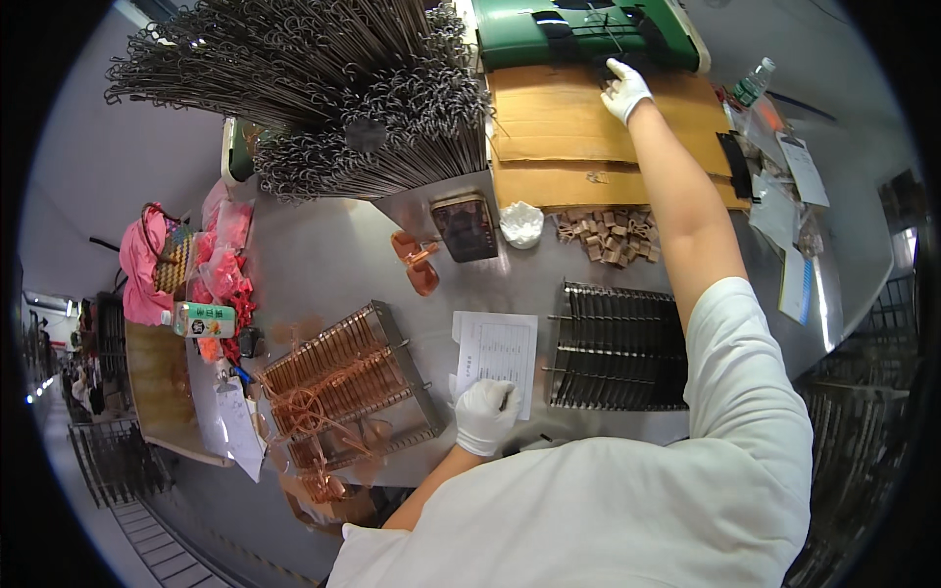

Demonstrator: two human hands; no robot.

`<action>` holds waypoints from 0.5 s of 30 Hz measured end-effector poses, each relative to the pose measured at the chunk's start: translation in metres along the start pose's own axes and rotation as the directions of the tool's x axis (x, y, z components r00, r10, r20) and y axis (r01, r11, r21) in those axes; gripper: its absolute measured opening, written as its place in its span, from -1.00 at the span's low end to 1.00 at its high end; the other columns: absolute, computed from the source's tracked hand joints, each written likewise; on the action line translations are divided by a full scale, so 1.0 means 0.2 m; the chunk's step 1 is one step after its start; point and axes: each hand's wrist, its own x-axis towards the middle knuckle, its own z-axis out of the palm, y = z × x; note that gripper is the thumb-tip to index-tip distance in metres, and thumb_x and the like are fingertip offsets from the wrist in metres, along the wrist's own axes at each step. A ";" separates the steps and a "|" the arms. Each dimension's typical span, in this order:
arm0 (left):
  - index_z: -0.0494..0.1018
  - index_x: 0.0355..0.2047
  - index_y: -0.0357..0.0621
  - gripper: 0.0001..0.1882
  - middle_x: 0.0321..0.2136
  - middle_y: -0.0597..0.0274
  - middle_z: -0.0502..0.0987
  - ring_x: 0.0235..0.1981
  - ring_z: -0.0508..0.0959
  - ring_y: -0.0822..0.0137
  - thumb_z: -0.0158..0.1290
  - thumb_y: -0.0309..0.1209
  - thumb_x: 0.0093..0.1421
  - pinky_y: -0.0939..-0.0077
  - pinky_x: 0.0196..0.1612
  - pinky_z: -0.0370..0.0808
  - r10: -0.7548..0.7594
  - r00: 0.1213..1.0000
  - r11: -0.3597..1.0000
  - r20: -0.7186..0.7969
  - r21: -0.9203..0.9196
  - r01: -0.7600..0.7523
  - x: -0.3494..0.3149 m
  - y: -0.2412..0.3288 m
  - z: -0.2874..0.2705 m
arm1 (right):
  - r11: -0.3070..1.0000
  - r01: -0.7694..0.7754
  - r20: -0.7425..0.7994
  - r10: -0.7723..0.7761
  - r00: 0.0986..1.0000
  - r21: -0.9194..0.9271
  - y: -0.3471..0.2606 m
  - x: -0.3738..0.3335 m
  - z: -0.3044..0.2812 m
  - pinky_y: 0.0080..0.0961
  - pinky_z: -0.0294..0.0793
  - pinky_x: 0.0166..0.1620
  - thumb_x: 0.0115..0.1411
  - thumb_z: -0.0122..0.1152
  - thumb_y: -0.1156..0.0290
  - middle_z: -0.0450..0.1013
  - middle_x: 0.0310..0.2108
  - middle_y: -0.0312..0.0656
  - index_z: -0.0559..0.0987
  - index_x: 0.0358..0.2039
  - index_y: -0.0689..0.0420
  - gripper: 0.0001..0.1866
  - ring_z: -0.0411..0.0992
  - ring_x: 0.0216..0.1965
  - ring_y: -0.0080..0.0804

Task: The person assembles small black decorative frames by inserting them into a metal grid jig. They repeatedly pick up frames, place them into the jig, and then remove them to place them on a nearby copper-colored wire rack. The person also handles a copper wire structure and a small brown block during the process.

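My right hand, in a white glove, reaches far forward over the cardboard sheets. Its fingers are apart, by the near edge of a green conveyor belt. Dark flat pieces lie on the belt just beyond the fingertips. Close to my body, my left hand, also gloved, is curled closed over the lower part of a printed paper sheet. Something small and dark shows at its fingers, too small to name. To the right of the paper stands a rack with rows of dark slots.
At the left sits a tilted rack of copper-coloured wire parts. A dense bundle of hooked metal rods rises behind. Small brown blocks, a white cup-like thing and orange-tinted glasses lie between. Bottles and pink bags line the left edge.
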 end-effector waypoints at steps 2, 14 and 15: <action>0.52 -0.38 -0.01 -0.79 -0.53 0.26 0.50 -0.50 0.56 0.14 0.36 -0.48 0.03 0.20 -0.43 0.48 0.009 1.000 1.000 0.006 -0.005 -0.008 0.00 -0.01 0.01 | 0.993 0.024 -0.140 -0.008 0.990 0.116 -0.08 0.09 -0.06 -0.11 0.08 0.43 0.26 0.36 0.11 0.24 0.43 -0.16 0.48 0.28 -0.19 -0.42 0.26 0.35 -0.15; 0.55 -0.36 -0.08 -0.86 -0.52 0.17 0.56 -0.49 0.59 0.13 0.30 -0.48 0.09 0.23 -0.40 0.53 -0.052 0.999 0.990 -0.002 -0.128 0.051 0.00 -0.03 0.02 | 0.957 0.274 0.024 -0.273 0.962 -0.092 -0.43 -1.11 -0.69 -0.35 0.44 0.21 0.30 0.30 0.51 0.55 0.11 -0.32 0.52 0.25 0.09 -0.51 0.53 0.08 -0.34; 0.56 -0.35 -0.09 -0.88 -0.51 0.17 0.57 -0.48 0.60 0.16 0.29 -0.49 0.11 0.26 -0.39 0.53 -0.117 0.993 0.975 -0.001 -0.191 0.115 0.00 -0.03 0.01 | 0.954 0.286 0.026 -0.285 0.958 -0.090 -0.43 -1.35 -0.70 -0.33 0.44 0.23 0.30 0.31 0.49 0.55 0.09 -0.32 0.51 0.24 0.09 -0.51 0.52 0.08 -0.35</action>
